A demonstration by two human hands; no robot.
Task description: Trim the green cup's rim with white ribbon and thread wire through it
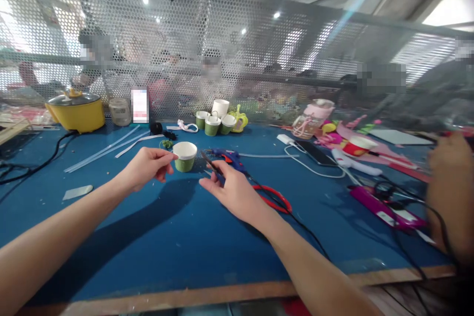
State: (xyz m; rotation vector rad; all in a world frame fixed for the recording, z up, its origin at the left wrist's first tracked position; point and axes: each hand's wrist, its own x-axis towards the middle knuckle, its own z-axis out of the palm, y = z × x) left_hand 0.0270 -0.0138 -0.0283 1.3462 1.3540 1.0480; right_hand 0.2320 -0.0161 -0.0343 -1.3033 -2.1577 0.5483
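My left hand (148, 167) pinches the rim of a small green and white paper cup (184, 156) that stands on the blue table (177, 227). My right hand (231, 188) lies just right of the cup, fingers curled round a thin dark tool (209, 162) that points toward the cup. Behind that hand a blue glue gun (228, 157) rests on the table. A red-handled pair of scissors or pliers (276, 198) lies beside my right wrist.
Several more green cups (215, 122) stand at the back by a perforated metal screen. A yellow pot (76, 110), glue sticks (107, 149), a phone (314, 153), cables and pink items lie around. Another person's hand (450, 182) is at the right edge.
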